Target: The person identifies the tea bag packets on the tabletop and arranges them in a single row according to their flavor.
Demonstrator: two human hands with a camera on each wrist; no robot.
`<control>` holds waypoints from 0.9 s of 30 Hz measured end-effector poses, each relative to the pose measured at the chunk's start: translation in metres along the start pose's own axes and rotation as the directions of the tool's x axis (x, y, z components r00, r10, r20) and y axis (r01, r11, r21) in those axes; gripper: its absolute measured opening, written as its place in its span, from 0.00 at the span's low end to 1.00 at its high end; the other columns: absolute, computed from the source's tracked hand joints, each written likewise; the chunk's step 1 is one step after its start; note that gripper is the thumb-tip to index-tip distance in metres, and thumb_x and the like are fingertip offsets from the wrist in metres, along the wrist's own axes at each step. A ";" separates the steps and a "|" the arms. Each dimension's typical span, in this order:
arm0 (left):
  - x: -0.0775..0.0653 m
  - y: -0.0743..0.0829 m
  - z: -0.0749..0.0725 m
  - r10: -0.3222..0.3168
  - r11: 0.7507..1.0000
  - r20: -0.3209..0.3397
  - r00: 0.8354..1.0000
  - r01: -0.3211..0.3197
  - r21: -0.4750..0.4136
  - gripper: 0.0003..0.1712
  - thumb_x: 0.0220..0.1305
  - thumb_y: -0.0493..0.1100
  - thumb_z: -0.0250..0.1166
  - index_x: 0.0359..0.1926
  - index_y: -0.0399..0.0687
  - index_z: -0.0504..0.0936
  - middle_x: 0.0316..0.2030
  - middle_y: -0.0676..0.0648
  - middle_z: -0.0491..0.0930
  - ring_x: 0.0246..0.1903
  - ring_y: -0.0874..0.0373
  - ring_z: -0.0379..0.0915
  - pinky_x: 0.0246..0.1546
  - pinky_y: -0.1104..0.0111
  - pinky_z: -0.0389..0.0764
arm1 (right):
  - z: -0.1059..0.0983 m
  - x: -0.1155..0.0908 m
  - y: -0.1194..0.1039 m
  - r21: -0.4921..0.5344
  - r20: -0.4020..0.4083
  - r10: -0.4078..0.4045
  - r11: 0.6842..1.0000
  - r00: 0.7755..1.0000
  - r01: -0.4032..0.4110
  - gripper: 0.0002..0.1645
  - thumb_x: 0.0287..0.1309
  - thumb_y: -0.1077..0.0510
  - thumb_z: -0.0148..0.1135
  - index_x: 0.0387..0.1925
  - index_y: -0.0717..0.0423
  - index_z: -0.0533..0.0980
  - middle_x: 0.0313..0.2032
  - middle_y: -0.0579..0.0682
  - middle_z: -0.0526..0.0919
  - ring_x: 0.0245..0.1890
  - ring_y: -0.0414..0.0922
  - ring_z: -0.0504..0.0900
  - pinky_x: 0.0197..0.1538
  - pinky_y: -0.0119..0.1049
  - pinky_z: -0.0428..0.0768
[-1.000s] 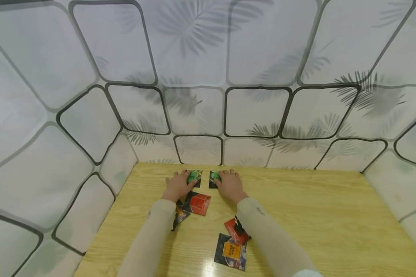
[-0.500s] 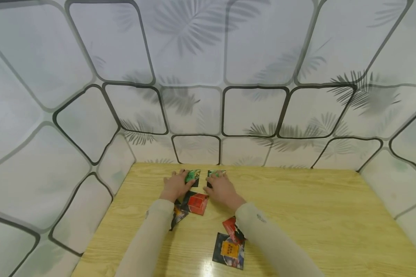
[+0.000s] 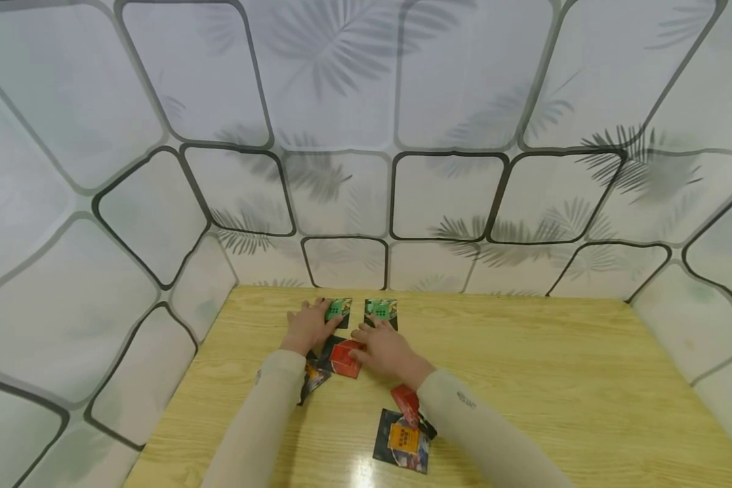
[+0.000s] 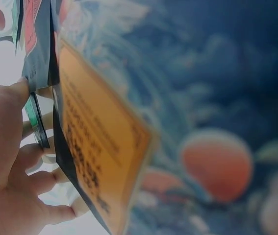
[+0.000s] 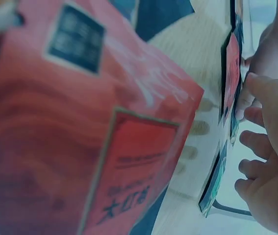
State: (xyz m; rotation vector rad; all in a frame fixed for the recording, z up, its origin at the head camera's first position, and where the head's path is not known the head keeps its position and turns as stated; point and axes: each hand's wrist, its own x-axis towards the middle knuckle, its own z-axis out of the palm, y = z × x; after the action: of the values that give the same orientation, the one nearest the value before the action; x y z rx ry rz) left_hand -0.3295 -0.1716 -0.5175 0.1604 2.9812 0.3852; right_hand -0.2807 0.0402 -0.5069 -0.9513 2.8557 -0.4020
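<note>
In the head view my left hand (image 3: 307, 328) rests with spread, relaxed fingers on the left edge of a green-labelled sachet (image 3: 341, 309) near the table's back edge. Beside it lies a second green-labelled sachet (image 3: 383, 309). My right hand (image 3: 387, 348) is just in front of that one, fingertips by its lower edge, thumb at the right side of a red sachet (image 3: 343, 358). Under the left forearm an orange-labelled sachet (image 3: 314, 381) is partly hidden; in the left wrist view its orange label (image 4: 99, 132) fills the middle. Both hands' fingers are loosely bent around nothing.
Nearer the front, another red sachet (image 3: 407, 402) lies partly under the right sleeve, overlapping an orange-labelled sachet (image 3: 385, 444). The wooden table (image 3: 524, 379) meets a patterned wall (image 3: 354, 264) at the back and sides.
My right hand has drawn back off the right green-labelled sachet, moving toward me and left to the red sachet's edge. My left hand has stayed in place.
</note>
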 end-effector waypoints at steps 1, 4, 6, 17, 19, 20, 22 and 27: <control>0.000 0.000 0.000 0.000 1.000 0.002 1.000 0.000 0.000 0.40 0.80 0.66 0.51 0.81 0.50 0.64 0.81 0.38 0.59 0.79 0.30 0.53 0.71 0.25 0.57 | 0.001 -0.001 -0.001 0.001 0.008 -0.007 1.000 1.000 0.007 0.32 0.77 0.38 0.56 0.71 0.50 0.77 0.73 0.58 0.75 0.80 0.65 0.60 0.80 0.62 0.61; 0.002 -0.001 0.001 0.000 1.000 -0.003 1.000 0.000 0.001 0.40 0.80 0.66 0.51 0.81 0.50 0.64 0.81 0.38 0.60 0.79 0.30 0.53 0.71 0.25 0.57 | 0.003 -0.004 -0.004 -0.003 0.029 -0.023 1.000 0.999 0.023 0.34 0.76 0.35 0.57 0.72 0.49 0.76 0.74 0.57 0.74 0.80 0.64 0.60 0.81 0.60 0.60; 0.003 -0.002 0.002 0.002 1.000 -0.009 1.000 -0.002 0.005 0.40 0.81 0.65 0.51 0.81 0.49 0.64 0.81 0.38 0.60 0.79 0.30 0.53 0.71 0.25 0.57 | 0.005 -0.005 -0.005 -0.008 0.043 -0.030 0.999 0.999 0.031 0.36 0.75 0.33 0.57 0.73 0.47 0.75 0.74 0.57 0.74 0.80 0.63 0.62 0.81 0.59 0.61; 0.003 -0.001 0.004 0.001 1.000 -0.015 1.000 0.000 0.010 0.40 0.80 0.65 0.51 0.81 0.49 0.64 0.81 0.38 0.60 0.79 0.30 0.53 0.71 0.25 0.57 | 0.017 -0.011 -0.001 -0.074 0.044 -0.028 0.997 0.999 0.031 0.38 0.73 0.31 0.58 0.76 0.42 0.71 0.73 0.55 0.75 0.79 0.61 0.64 0.79 0.59 0.64; 0.003 -0.001 0.003 0.000 1.000 -0.014 1.000 0.000 0.011 0.40 0.80 0.65 0.51 0.81 0.49 0.64 0.81 0.38 0.60 0.79 0.30 0.53 0.71 0.25 0.57 | 0.017 -0.014 0.002 -0.071 0.039 -0.034 0.997 0.999 0.037 0.38 0.73 0.32 0.58 0.76 0.43 0.71 0.72 0.54 0.77 0.79 0.63 0.64 0.79 0.60 0.63; 0.003 -0.001 0.003 -0.002 1.000 -0.012 1.000 0.002 0.013 0.40 0.80 0.65 0.51 0.81 0.49 0.64 0.81 0.38 0.60 0.79 0.30 0.53 0.71 0.25 0.57 | 0.017 -0.015 0.003 -0.068 0.035 -0.039 0.997 0.999 0.041 0.38 0.73 0.32 0.58 0.76 0.44 0.72 0.72 0.54 0.77 0.78 0.63 0.65 0.79 0.60 0.63; 0.003 -0.001 0.003 -0.004 1.000 -0.010 1.000 0.005 0.015 0.40 0.80 0.66 0.51 0.81 0.50 0.64 0.81 0.38 0.60 0.79 0.30 0.53 0.71 0.25 0.57 | 0.017 -0.018 0.007 -0.058 0.031 -0.043 0.997 0.999 0.045 0.38 0.74 0.33 0.59 0.76 0.45 0.72 0.71 0.54 0.78 0.78 0.64 0.65 0.80 0.61 0.62; 0.003 -0.002 0.003 -0.006 1.000 -0.012 1.000 0.006 0.020 0.40 0.80 0.66 0.51 0.81 0.50 0.64 0.81 0.39 0.60 0.79 0.30 0.53 0.71 0.25 0.58 | 0.015 -0.024 0.017 -0.055 0.017 -0.054 0.997 0.998 0.055 0.38 0.73 0.34 0.59 0.75 0.47 0.73 0.70 0.54 0.79 0.78 0.64 0.65 0.79 0.61 0.62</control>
State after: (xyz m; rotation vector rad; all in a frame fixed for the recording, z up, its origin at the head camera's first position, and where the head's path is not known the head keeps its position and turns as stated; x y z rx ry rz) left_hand -0.3322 -0.1722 -0.5214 0.1521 2.9972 0.3573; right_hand -0.2682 0.0646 -0.5261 -1.0391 2.8462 -0.3196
